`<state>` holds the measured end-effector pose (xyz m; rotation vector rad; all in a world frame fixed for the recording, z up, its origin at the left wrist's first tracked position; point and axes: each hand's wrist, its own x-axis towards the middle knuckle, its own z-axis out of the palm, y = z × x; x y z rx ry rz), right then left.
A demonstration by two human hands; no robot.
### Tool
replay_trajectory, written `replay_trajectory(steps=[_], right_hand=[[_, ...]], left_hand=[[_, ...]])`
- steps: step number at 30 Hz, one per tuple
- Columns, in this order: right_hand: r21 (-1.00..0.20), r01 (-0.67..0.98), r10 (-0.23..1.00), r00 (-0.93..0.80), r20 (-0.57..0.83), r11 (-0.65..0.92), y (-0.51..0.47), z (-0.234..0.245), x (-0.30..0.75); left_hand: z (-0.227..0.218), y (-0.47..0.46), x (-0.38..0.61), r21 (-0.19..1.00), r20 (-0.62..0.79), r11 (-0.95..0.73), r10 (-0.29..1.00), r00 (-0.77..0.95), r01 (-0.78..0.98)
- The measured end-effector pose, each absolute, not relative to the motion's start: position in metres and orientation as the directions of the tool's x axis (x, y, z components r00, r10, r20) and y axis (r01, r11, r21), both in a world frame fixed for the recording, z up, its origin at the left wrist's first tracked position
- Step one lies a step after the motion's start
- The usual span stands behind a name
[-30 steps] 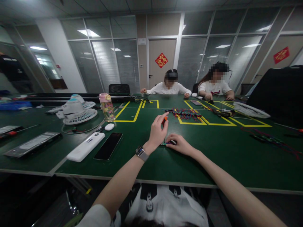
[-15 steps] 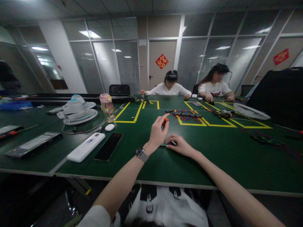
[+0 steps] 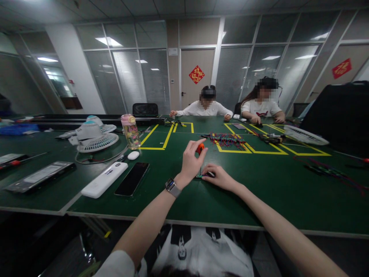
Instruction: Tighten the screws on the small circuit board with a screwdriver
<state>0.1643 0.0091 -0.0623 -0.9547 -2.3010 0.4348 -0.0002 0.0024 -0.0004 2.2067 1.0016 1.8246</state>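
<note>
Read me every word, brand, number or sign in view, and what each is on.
"招" and "进": red diamond on the door; its other characters are unclear.
"福": tilted red sign, far right.
Too small or blurred: any text on the white device, watch, wall plate, flat pale-topped unit and circuit board.

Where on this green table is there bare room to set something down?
The widest bare patch of green table lies between the right forearm and the yellow tape. Another separates the black phone and left hand. Fans, a bottle and white device crowd the left; tangled wires cover some tape.
</note>
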Motion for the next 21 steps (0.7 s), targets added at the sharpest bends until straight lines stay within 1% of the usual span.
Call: replay_trajectory(steps=[3, 7, 15, 21], right_hand=[[-0.499, 0.523, 0.72, -0.555, 0.416, 0.691, 0.0089, -0.0627, 0.1645], [-0.499, 0.518, 0.717, -0.556, 0.421, 0.695, 0.0092, -0.0635, 0.1648], [-0.511, 0.513, 0.72, -0.557, 0.413, 0.69, 0.0094, -0.0633, 0.165], [-0.517, 0.512, 0.723, -0.557, 0.408, 0.686, 0.0088, -0.0627, 0.1649]], left_hand=[[0.0013, -0.0004, -0.0003, 0.463, 0.843, -0.768, 0.536, 0.048, 0.441], [0.002, -0.0019, -0.0009, 0.489, 0.83, -0.774, 0.555, 0.061, 0.402], [-0.0034, 0.0033, 0.0008, 0.529, 0.767, -0.767, 0.616, 0.183, 0.363], [-0.0046, 0.0044, 0.0006, 0.539, 0.772, -0.766, 0.616, 0.159, 0.351]])
